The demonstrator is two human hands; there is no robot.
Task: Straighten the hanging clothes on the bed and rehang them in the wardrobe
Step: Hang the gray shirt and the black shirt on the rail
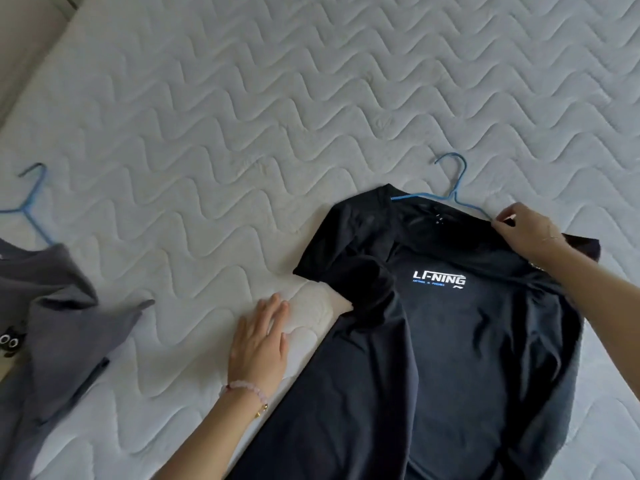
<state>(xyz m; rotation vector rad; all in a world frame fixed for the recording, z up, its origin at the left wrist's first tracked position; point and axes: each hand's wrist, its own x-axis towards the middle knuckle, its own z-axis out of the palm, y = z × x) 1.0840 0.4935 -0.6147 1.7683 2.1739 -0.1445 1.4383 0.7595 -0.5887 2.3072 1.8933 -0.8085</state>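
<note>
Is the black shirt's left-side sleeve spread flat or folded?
Folded: the sleeve doubles back over the black shirt, not flat on the mattress.

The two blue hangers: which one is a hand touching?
The blue hanger in the black shirt: the right hand pinches at its shoulder end. The other hanger, in the grey garment, lies untouched.

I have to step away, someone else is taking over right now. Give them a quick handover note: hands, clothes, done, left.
Left hand: open, flat on the mattress beside the black shirt.
Right hand: pinching the shirt's shoulder at the blue hanger.
Black shirt is on its hanger, one sleeve still bunched.
Grey garment lies crumpled at far left on its own hanger.
Left: smooth both, rehang both.
</note>
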